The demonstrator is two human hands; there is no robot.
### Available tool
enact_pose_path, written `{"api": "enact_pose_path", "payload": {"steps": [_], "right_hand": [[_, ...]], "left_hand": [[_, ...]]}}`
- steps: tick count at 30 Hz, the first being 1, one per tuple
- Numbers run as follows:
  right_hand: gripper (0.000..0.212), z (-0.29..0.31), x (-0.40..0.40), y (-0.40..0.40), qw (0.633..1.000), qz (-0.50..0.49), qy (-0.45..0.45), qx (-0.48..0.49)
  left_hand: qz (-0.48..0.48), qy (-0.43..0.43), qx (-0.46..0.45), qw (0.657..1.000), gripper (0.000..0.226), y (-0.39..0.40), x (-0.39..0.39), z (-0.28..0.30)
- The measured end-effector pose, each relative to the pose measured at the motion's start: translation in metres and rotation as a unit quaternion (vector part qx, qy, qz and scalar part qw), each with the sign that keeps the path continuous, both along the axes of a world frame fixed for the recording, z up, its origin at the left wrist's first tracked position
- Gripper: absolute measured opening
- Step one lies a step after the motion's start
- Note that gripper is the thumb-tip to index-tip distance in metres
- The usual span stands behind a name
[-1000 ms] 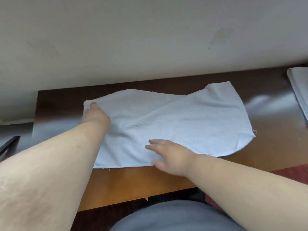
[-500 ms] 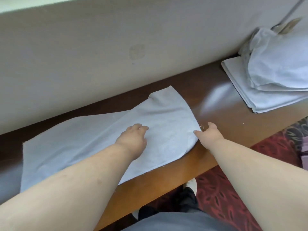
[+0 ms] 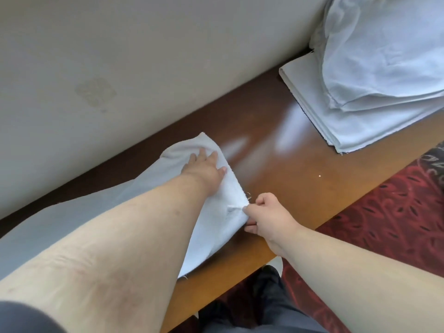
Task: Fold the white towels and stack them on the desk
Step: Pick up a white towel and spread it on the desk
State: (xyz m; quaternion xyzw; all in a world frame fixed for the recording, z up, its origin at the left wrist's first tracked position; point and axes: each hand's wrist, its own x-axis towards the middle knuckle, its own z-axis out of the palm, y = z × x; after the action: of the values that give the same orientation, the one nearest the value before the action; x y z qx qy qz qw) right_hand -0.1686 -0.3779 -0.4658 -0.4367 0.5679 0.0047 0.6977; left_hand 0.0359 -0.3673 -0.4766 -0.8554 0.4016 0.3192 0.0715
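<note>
Lying under both hands [image 3: 240, 193]: towel [image 3: 216, 212].

Left hand [image 3: 204, 168] reaching far forward, arm stretched, fingers straight and flat, palm down. Right hand [image 3: 266, 216] nearer, fingers curled, thumb and fingers pinching; forearm coming from lower right.

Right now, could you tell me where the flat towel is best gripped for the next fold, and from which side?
Probably by the two corners of its right-hand short edge, coming from the right. The towel lies flat along the desk, and that edge is free. The right hand already pinches the near corner; the left hand rests flat by the far corner, so it could pinch there.
</note>
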Motion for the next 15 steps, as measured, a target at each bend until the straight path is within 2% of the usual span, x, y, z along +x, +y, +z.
{"api": "enact_pose_path", "payload": {"steps": [2,3,6,9,13,15], "right_hand": [[0.040,-0.003,-0.015,-0.010,0.998,0.051,0.022,0.031],[0.040,-0.006,-0.022,-0.015,0.995,0.086,0.037,0.030],[0.019,-0.011,-0.037,-0.034,0.992,0.107,0.064,0.022],[0.013,-0.014,-0.040,-0.047,0.991,0.111,0.077,-0.015],[0.047,-0.012,-0.027,-0.050,0.967,0.187,0.131,-0.112],[0.048,-0.012,-0.018,-0.048,0.936,0.261,0.174,-0.158]], "left_hand": [[-0.010,-0.007,0.006,1.000,0.065,-0.013,-0.015,-0.009],[-0.014,-0.011,0.001,1.000,0.064,-0.017,-0.019,-0.012],[-0.018,-0.010,-0.010,1.000,0.060,-0.036,-0.028,-0.016],[-0.012,-0.004,-0.020,1.000,0.055,-0.046,-0.024,-0.014],[-0.023,-0.010,-0.013,1.000,0.053,-0.042,-0.015,-0.010],[-0.046,-0.030,0.000,0.998,0.053,-0.037,-0.014,-0.008]]}}
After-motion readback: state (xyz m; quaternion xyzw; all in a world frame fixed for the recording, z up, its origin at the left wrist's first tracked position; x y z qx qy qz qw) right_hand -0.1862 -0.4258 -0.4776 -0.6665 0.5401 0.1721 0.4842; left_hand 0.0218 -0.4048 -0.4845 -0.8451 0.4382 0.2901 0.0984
